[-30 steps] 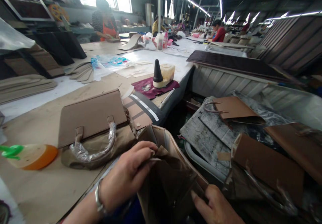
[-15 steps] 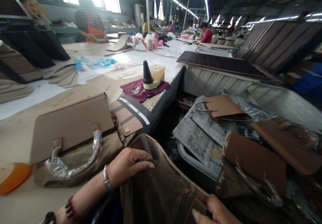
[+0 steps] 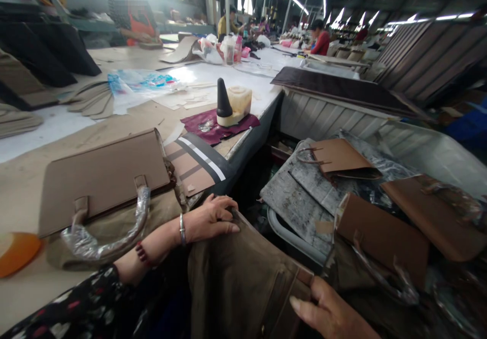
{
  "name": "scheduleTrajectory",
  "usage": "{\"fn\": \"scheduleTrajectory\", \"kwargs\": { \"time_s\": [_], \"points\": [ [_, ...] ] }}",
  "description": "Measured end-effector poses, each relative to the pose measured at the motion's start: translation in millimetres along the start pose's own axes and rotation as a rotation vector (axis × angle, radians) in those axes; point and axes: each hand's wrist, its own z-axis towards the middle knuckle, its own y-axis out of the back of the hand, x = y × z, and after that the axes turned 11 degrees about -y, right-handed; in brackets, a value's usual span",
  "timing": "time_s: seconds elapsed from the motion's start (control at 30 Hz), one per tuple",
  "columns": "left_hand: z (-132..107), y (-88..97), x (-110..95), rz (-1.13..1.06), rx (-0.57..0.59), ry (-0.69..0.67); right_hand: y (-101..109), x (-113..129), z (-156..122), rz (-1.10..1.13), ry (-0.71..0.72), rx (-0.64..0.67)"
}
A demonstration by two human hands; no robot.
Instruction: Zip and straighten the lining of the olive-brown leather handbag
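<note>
Before me hangs an olive-brown fabric bag lining (image 3: 243,273), with a pocket-like panel at its right and a lighter brown strip along its top edge. My left hand (image 3: 213,219) is closed over the upper left of that edge, thumb on the near side and fingers reaching over. At the upper right corner my right hand (image 3: 323,303) pinches the lining, its fingers partly hidden behind the cloth. To the left, a taupe handbag (image 3: 102,176) lies on the table, its handle (image 3: 110,242) wrapped in clear plastic and olive fabric showing beneath.
A striped flat piece (image 3: 198,164) lies at the table edge. Behind it, a black cone-topped container (image 3: 224,103) stands on maroon material (image 3: 200,126). On the right, a pale bin (image 3: 323,113) holds several brown bags (image 3: 384,237). A co-worker (image 3: 139,22) stands across the table.
My left hand has moved its grip from the folded cloth up over the top edge, and the lining now hangs flatter. My right hand keeps hold of the corner. The view has shifted slightly.
</note>
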Motion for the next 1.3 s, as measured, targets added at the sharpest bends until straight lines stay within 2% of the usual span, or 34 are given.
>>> {"fn": "scheduleTrajectory", "kwargs": {
  "time_s": [0.13,0.23,0.33,0.47,0.53,0.6,0.7,0.83,0.97,1.07,1.13,1.3],
  "points": [
    [4.0,19.1,-21.0,0.048,0.019,0.022,12.7,17.5,0.9,0.077,0.204,0.123],
    [8.5,33.2,-41.2,0.145,0.041,0.093,22.9,17.6,1.1,0.163,0.172,0.137],
    [12.6,32.2,-51.2,0.170,0.069,0.136,24.8,-1.0,12.2,0.251,0.073,0.134],
    [17.2,5.8,-39.4,0.040,0.125,0.211,17.4,-32.1,43.8,0.336,0.056,0.242],
    [19.6,-6.4,-29.5,0.038,0.111,0.232,16.9,-37.2,53.2,0.353,0.102,0.310],
    [22.6,-12.9,-21.6,0.050,0.085,0.250,20.5,-32.7,52.0,0.322,0.154,0.320],
    [28.9,-14.8,-14.4,0.040,0.063,0.287,28.7,-15.2,38.1,0.184,0.182,0.190],
    [39.2,-17.4,-9.9,0.040,0.088,0.302,33.2,5.9,27.0,0.049,0.115,-0.036],
    [45.0,-21.8,-8.4,0.033,0.094,0.308,32.7,17.8,36.4,0.048,0.061,-0.059],
    [45.2,-21.7,-7.3,0.021,0.098,0.307,36.1,25.5,48.6,-0.036,0.042,-0.076],
    [44.6,-20.7,-6.0,0.005,0.096,0.305,39.2,29.1,56.5,-0.097,0.058,-0.048],
    [42.6,-18.8,-1.9,-0.072,0.108,0.281,41.0,25.0,70.9,-0.028,0.057,0.205]
  ]
}}
